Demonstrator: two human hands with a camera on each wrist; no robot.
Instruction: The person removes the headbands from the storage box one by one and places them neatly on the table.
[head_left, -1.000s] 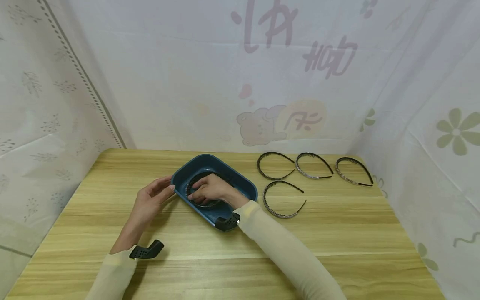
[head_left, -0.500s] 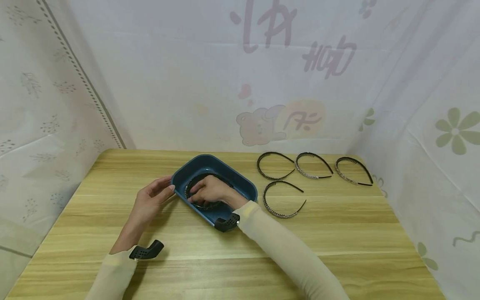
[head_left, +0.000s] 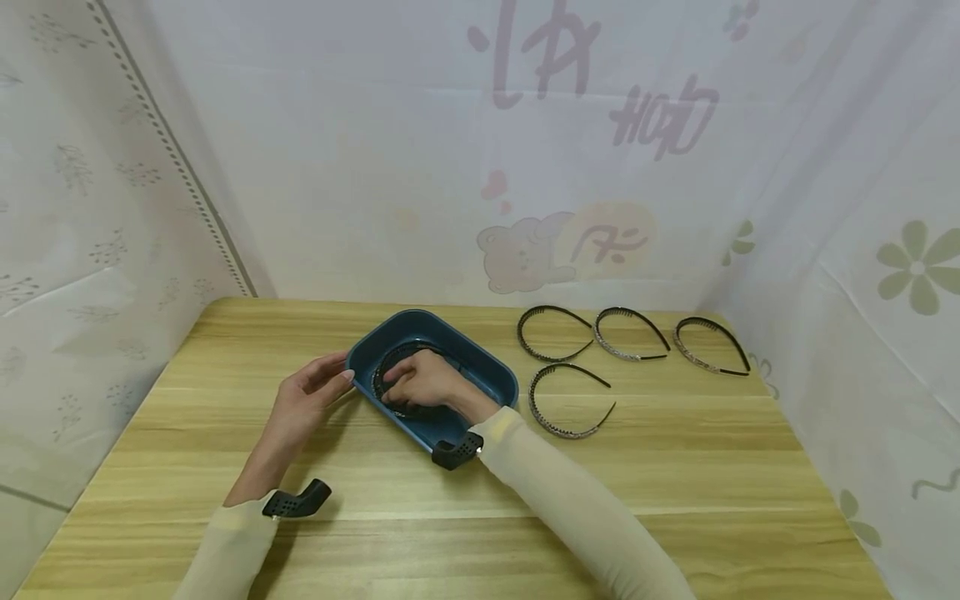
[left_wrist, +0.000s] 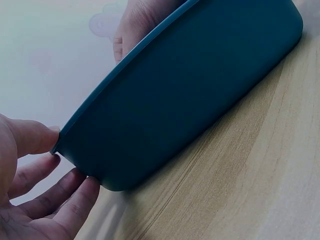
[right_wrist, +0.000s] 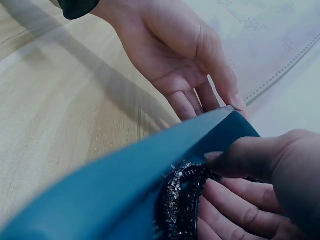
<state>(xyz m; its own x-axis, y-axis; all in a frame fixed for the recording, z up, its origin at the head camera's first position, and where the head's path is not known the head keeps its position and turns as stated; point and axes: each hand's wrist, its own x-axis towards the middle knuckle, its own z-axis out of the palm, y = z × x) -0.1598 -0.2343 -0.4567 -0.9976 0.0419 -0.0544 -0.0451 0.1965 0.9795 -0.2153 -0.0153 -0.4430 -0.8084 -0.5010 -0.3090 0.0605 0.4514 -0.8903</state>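
A dark blue rectangular plastic basin (head_left: 480,362) stands on the table. My left hand (head_left: 298,406) pinches its left corner at the rim, thumb on the edge and fingers against the outside, as the left wrist view shows. Inside the basin, my right hand (head_left: 429,380) grips a black toothed headband (right_wrist: 175,202) trimmed with glittery stones, between thumb and fingers. More than one band seems to lie together there, but the hand hides much of them. In the left wrist view the basin's outer wall (left_wrist: 175,110) covers most of the right hand.
To the right of the basin lie several black headbands: one nearest the front (head_left: 542,414), one behind it (head_left: 525,342), one with silvery trim (head_left: 609,346), and one at the far right (head_left: 693,358). Patterned cloth (head_left: 375,167) hangs behind the wooden table (head_left: 420,533).
The right hand's fingers shift slightly on the headband inside the basin. The left hand stays at the corner. The head view has swung a little.
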